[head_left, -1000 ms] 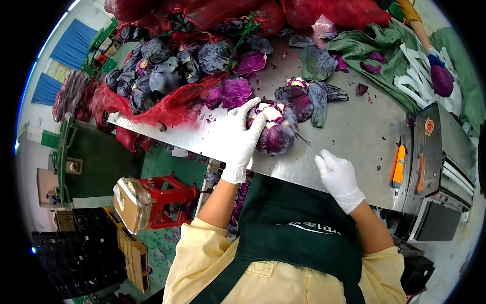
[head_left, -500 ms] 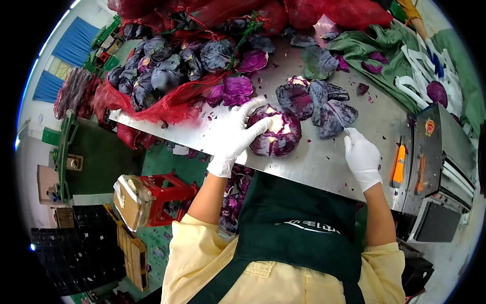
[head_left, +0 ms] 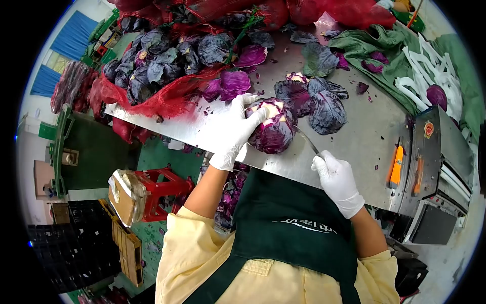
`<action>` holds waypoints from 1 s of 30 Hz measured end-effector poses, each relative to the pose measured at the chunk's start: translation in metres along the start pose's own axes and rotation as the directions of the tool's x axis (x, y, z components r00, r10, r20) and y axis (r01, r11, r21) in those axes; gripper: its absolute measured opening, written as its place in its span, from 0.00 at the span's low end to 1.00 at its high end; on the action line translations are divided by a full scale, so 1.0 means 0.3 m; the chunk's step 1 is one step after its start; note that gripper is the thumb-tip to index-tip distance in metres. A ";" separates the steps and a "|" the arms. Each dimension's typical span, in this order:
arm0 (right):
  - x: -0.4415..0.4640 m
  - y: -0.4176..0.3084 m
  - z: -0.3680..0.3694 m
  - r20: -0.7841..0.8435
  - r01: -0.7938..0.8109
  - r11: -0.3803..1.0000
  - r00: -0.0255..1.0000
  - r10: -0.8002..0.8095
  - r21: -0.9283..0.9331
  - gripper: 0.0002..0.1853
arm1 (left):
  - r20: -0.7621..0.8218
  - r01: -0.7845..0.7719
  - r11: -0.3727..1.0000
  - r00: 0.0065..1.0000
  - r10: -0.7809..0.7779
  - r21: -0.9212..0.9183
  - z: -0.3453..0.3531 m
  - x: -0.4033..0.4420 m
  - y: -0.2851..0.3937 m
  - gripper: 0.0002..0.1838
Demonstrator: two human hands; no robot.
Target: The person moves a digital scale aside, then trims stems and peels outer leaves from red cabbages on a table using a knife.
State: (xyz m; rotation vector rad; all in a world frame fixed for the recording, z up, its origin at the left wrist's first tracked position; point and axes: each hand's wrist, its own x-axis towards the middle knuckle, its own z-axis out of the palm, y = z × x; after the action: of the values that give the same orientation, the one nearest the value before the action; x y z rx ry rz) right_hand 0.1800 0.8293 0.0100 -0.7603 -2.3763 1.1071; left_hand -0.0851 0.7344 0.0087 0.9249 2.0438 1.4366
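Note:
A red cabbage (head_left: 276,136) with a pale cut stem end facing up sits at the front of the steel table. My left hand (head_left: 238,126), in a white glove, grips its left side with the thumb across the top. In my gloved right hand (head_left: 335,180) is a knife (head_left: 308,141), its thin blade reaching to the cabbage's right side; the tip is hard to make out. Just behind the cabbage lie loose outer leaves (head_left: 326,112) and a second pale-cut stem end (head_left: 297,77).
Whole red cabbages (head_left: 152,63) fill an open red mesh bag (head_left: 169,101) at the left, with more red bags behind. An orange utility knife (head_left: 397,167) lies on the steel table (head_left: 362,152) near a metal machine (head_left: 438,152). Green cloth (head_left: 364,45) covers the back right.
My right hand has come left and toward me, and the knife blade now shows against the cabbage. The cabbage has shifted slightly and tilted under my left hand.

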 end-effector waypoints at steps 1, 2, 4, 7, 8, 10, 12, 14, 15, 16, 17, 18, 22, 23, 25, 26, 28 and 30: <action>0.003 -0.005 -0.003 0.006 0.015 1.000 1.000 -0.015 -0.017 0.12 | -0.026 0.035 0.985 0.999 -0.040 -0.168 0.009 0.001 -0.008 0.21; 0.007 -0.006 -0.001 0.004 0.010 1.000 1.000 -0.010 -0.019 0.12 | -0.020 0.037 0.985 0.999 -0.041 -0.170 0.012 -0.002 -0.006 0.21; 0.026 -0.007 0.002 -0.023 0.032 0.998 0.999 -0.034 -0.061 0.12 | 0.038 0.057 0.977 0.998 -0.051 -0.206 0.010 -0.004 0.009 0.20; 0.049 -0.015 0.002 -0.003 0.042 0.995 0.999 -0.043 -0.086 0.12 | 0.038 0.077 0.976 0.997 -0.071 -0.205 0.017 -0.013 0.032 0.19; 0.044 -0.011 0.001 0.000 0.043 0.995 0.999 -0.043 -0.085 0.12 | 0.027 0.063 0.973 0.998 -0.058 -0.223 0.019 -0.016 0.033 0.19; 0.024 0.013 -0.010 0.070 0.012 0.990 0.998 -0.003 -0.140 0.10 | 0.014 0.089 0.980 0.996 -0.088 -0.175 0.017 -0.019 0.046 0.21; -0.041 0.079 -0.069 0.188 -0.006 0.942 0.979 0.074 -0.336 0.10 | 0.005 0.114 0.986 0.993 -0.114 -0.123 0.002 -0.018 0.047 0.24; -0.043 0.096 -0.091 0.284 0.008 0.850 0.944 0.167 -0.526 0.09 | 0.010 0.025 0.976 1.000 -0.024 -0.217 -0.007 -0.010 0.029 0.30; -0.030 0.076 -0.099 0.122 -0.027 0.921 0.989 0.081 -0.389 0.08 | 0.019 -0.011 0.995 1.000 0.013 -0.097 -0.020 0.001 0.009 0.31; -0.020 0.045 -0.104 -0.060 -0.042 0.970 0.998 0.029 -0.240 0.08 | 0.031 -0.002 0.995 1.000 0.005 -0.100 -0.008 -0.008 -0.008 0.31; 0.012 -0.012 -0.091 -0.114 -0.082 0.985 0.991 0.064 -0.155 0.11 | 0.004 -0.024 0.998 1.000 0.024 -0.065 0.006 -0.029 0.018 0.29; 0.047 -0.029 -0.053 -0.152 -0.031 0.998 0.988 0.023 -0.052 0.14 | -0.028 -0.056 0.998 0.998 0.055 -0.029 0.020 -0.043 0.054 0.28; 0.155 -0.111 0.088 -0.210 0.000 0.992 0.977 -0.027 -0.127 0.20 | -0.179 -0.278 0.931 0.929 0.323 0.237 0.079 -0.062 0.016 0.26; 0.168 -0.120 0.101 -0.215 0.002 0.992 0.976 -0.030 -0.126 0.20 | -0.178 -0.283 0.929 0.928 0.329 0.239 0.084 -0.070 0.040 0.26; 0.182 -0.127 0.122 -0.187 -0.044 0.979 0.982 0.007 -0.198 0.19 | -0.122 -0.054 0.975 0.992 0.028 -0.213 0.091 -0.100 0.095 0.28; 0.199 -0.113 0.127 -0.185 -0.045 0.979 0.983 0.008 -0.197 0.19 | -0.122 -0.052 0.976 0.992 0.026 -0.212 0.087 -0.107 0.092 0.28; 0.255 -0.041 0.129 -0.346 -0.171 0.984 0.927 0.143 -0.053 0.19 | -0.204 -0.064 0.990 0.978 0.037 -0.128 0.083 -0.122 0.085 0.25; 0.299 0.071 0.093 -0.276 -0.299 0.947 0.926 0.258 -0.117 0.22 | -0.264 -0.095 0.992 0.962 0.070 -0.083 0.052 -0.140 0.044 0.25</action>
State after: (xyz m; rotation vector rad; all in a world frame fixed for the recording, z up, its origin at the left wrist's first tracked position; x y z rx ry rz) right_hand 0.1017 0.8811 -0.0116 -1.2511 -2.1967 0.8662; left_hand -0.0429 0.7154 0.0159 0.8276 2.1192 1.7667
